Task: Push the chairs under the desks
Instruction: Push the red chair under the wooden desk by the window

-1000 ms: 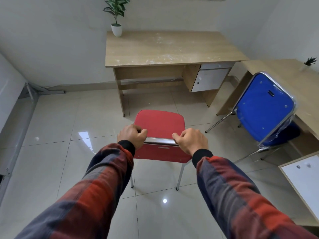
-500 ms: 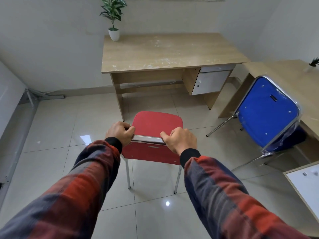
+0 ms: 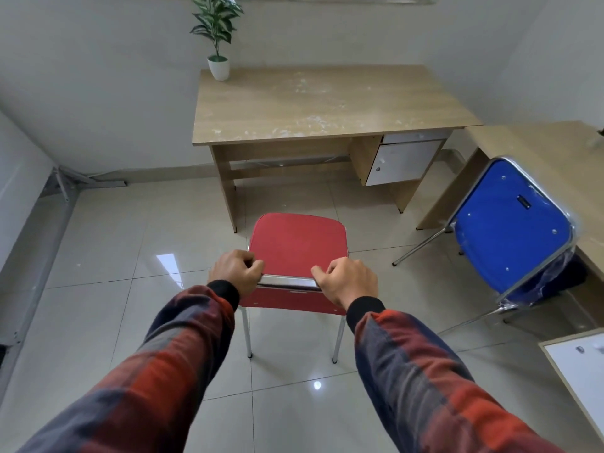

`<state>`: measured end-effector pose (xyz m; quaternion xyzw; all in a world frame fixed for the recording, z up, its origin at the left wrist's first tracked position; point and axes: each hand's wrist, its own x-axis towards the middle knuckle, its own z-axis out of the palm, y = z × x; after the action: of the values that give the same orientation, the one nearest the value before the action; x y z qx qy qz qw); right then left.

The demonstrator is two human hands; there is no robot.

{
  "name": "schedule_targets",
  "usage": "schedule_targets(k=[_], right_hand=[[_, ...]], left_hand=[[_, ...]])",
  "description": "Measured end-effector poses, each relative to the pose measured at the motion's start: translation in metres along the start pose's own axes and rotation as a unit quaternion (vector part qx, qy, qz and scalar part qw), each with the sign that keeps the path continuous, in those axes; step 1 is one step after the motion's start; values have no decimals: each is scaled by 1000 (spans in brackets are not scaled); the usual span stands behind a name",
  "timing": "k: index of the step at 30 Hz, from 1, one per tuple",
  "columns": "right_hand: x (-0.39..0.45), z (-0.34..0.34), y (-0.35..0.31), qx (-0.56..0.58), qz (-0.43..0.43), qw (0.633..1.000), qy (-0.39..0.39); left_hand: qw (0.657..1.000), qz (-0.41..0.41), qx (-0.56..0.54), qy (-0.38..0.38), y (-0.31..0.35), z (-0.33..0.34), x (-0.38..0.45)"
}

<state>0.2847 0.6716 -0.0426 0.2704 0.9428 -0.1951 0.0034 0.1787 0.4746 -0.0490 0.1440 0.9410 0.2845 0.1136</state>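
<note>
A red chair (image 3: 298,243) with chrome legs stands on the tiled floor, its seat facing a wooden desk (image 3: 320,103) at the far wall. The seat's front edge lies just short of the desk's front. My left hand (image 3: 236,273) grips the left end of the chair's chrome backrest rail, and my right hand (image 3: 347,282) grips the right end. A blue chair (image 3: 511,230) with plastic wrap stands at the right, partly tucked against a second wooden desk (image 3: 529,148).
A potted plant (image 3: 216,34) stands on the far desk's back left corner. The desk has a white drawer unit (image 3: 402,160) under its right side. A white cabinet (image 3: 578,364) juts in at the lower right. A metal bracket (image 3: 62,184) lies at the left wall.
The red chair and both hands have moved forward toward the far desk, which now looks nearer and lower in view. The grip on the backrest rail is unchanged.
</note>
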Motion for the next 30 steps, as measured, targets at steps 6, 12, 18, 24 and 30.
schedule_targets(k=[6,12,18,24,30], right_hand=[[11,9,-15,8,1,1000,5],[26,6,-2,7,-28,1000,12],[36,-6,-8,13,-2,1000,-12],[41,12,-49,7,4,1000,0],[82,4,-43,9,7,1000,-4]], left_hand=[[1000,-11,4,11,-8,-11,17],[999,-28,-1,42,1,-1,21],[999,-9,-15,34,5,-3,33],[1000,-3,-4,30,-23,-29,62],[999,-14,-15,42,-13,-21,97]])
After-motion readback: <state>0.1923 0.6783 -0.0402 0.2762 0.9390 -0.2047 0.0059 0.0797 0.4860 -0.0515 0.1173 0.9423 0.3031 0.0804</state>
